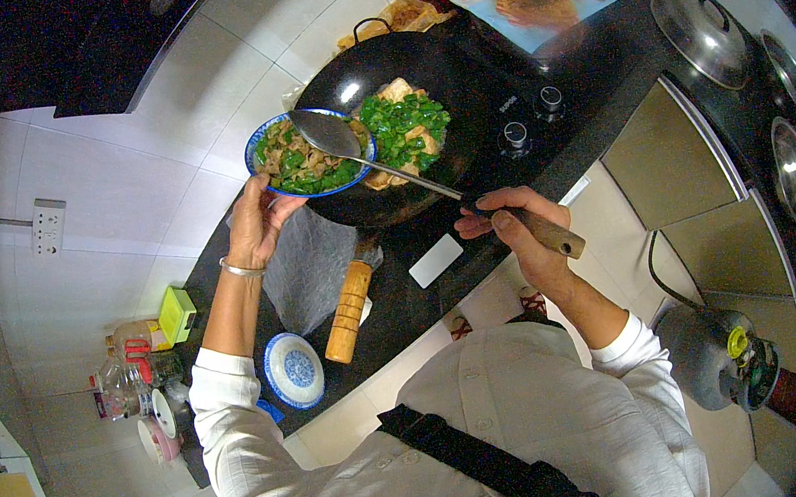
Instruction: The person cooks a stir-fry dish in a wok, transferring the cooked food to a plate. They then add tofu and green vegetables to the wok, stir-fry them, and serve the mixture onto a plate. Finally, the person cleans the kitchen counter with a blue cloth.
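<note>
My left hand (259,222) holds up a blue-rimmed bowl (328,191) from its near left side, fingers closed on its edge. Inside are sliced meat (289,165) and green vegetables. My right hand (529,231) grips the wooden handle of a metal wok spatula (328,137), whose blade is over the bowl. Beneath and beside the bowl is a black wok (326,82) on the stove. Chopped greens (409,121) and pale browned pieces, which look like tofu, lie in the wok. Its thick wooden handle (349,312) points toward me.
A patterned plate (294,371) and a white rectangular object (436,262) lie near the counter's front. Stove knobs (515,136) are right of the wok. Farther right stand a domed metal lid (700,36), a metal basin (794,168) and, below, a gas cylinder (699,360). Bottles (114,381) stand left.
</note>
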